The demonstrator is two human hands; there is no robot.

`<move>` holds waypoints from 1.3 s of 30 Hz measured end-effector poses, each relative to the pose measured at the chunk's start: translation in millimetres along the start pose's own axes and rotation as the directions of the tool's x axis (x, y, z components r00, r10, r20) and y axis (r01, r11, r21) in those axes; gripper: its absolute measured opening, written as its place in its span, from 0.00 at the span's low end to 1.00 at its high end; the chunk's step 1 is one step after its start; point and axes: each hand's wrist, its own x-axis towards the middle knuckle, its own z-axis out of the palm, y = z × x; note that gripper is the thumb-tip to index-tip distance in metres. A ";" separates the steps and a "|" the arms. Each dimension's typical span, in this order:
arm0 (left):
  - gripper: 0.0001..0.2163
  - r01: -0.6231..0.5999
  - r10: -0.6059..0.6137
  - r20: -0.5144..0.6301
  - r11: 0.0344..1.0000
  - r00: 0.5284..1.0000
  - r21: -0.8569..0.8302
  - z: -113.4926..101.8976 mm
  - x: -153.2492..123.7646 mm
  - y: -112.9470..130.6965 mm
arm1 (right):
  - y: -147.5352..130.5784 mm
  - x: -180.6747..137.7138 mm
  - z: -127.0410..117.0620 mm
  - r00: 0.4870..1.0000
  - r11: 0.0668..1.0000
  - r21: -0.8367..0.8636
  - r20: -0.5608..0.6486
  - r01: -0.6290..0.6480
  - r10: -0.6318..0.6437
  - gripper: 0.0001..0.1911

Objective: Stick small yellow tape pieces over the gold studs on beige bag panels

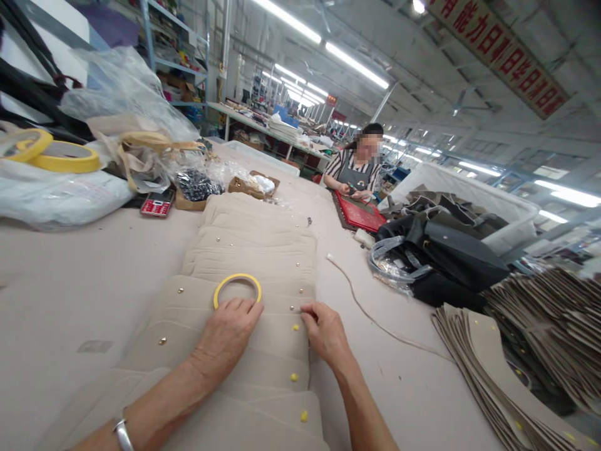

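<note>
A long row of overlapping beige leather pieces with small metal studs runs down the table. My left hand lies flat on one piece, fingers stretched out, just below a yellow tape roll. My right hand pinches at the piece's right edge beside a metal stud; what the fingertips hold is too small to name. Small yellow tape bits mark the nearer pieces.
Plastic bags, yellow tape rolls, a red phone and small boxes lie at the left. A stack of cut grey pieces and black bags lie at the right. A co-worker sits at the far end over a red piece.
</note>
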 end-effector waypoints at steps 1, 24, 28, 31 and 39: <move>0.10 0.000 0.000 0.002 1.000 1.000 -0.002 -0.7 -0.5 0.3 | -0.2 -3.7 -2.1 1.000 1.000 0.018 0.008 -0.013 0.013 0.11; 0.14 -0.117 0.109 -0.098 0.989 0.989 -0.085 -3.2 2.1 -4.8 | 7.6 -46.1 -11.6 0.983 0.998 -0.026 0.171 -0.060 0.064 0.08; 0.12 -0.195 0.188 -0.089 0.977 0.978 -0.087 5.1 -1.3 1.3 | 2.2 -37.5 0.8 1.000 0.994 -0.108 0.004 0.011 -0.010 0.07; 0.09 -0.204 0.201 -0.033 0.975 0.979 -0.089 11.6 -3.6 4.3 | 2.7 -28.1 9.1 1.000 0.991 -0.134 0.003 0.031 -0.031 0.05; 0.15 -0.331 0.261 -0.246 0.892 0.934 -0.309 6.8 -7.1 -0.7 | 2.4 -22.9 2.8 0.995 0.989 0.143 -0.096 0.037 -0.023 0.08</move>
